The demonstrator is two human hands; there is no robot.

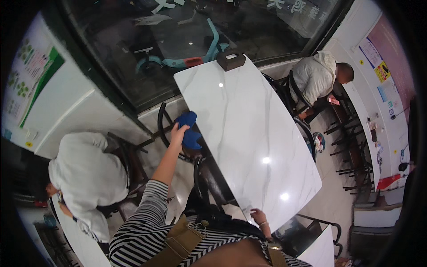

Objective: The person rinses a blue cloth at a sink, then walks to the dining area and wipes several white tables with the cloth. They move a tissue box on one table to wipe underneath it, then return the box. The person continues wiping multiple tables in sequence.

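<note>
A white, grey-veined table (243,133) stretches away in front of me. My left hand (179,134) is reached out at its left edge and grips a blue cloth (190,138), which hangs over the chair seats beside the table. Close to my body, my right hand (258,217) is over the near edge of the table, its fingers slightly bent. Something pale lies beside those fingers, too unclear to name. A dark tissue box (231,62) stands at the table's far end, by the window.
Black-framed chairs (163,116) stand along both long sides of the table. A seated person in a white top (90,170) is at the left; another in a pale jacket (312,78) sits at the back right, holding a phone (333,100). A waste bin (319,142) stands right of the table.
</note>
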